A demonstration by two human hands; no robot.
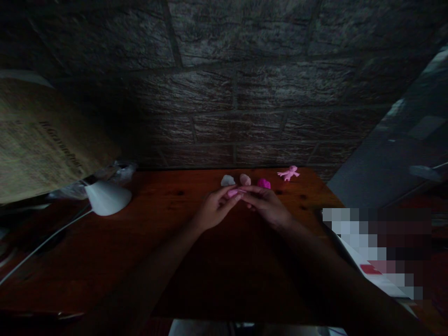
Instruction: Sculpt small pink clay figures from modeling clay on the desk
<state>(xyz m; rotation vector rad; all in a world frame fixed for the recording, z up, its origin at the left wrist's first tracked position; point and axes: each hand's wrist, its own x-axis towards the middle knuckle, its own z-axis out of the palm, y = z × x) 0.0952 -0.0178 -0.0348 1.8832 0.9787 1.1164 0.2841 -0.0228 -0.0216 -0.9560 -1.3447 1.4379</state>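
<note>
Left hand: we see the left hand [214, 208] over the table [168, 210], palm turned inward, with its fingers [226, 190] bent and closed on a small pink piece [232, 192].
Right hand: we note the right hand [272, 208] opposite, its fingers [255, 191] also closed on the pink piece, the two sets of fingertips meeting around it.
Pink piece: held between both hands, partly hidden by the fingers; its full shape we cannot tell.
Lumps: we count three in a loose row just beyond the hands, a white lump [227, 180] at left, a pale pink lump [245, 179] in the middle, a magenta lump [263, 183] at right.
Figure: a pink figure [290, 173] with spread limbs, near the far edge, right of the lumps.
Left side: we record a white cone-shaped base [107, 198] with a white cord [45, 245], clear plastic [123, 172] behind it, and a tan item [38, 140] with dark lettering above.
Right side: white item with a red patch [380, 281], partly pixelated.
Backdrop: dark block wall [210, 88]; dim light.
</note>
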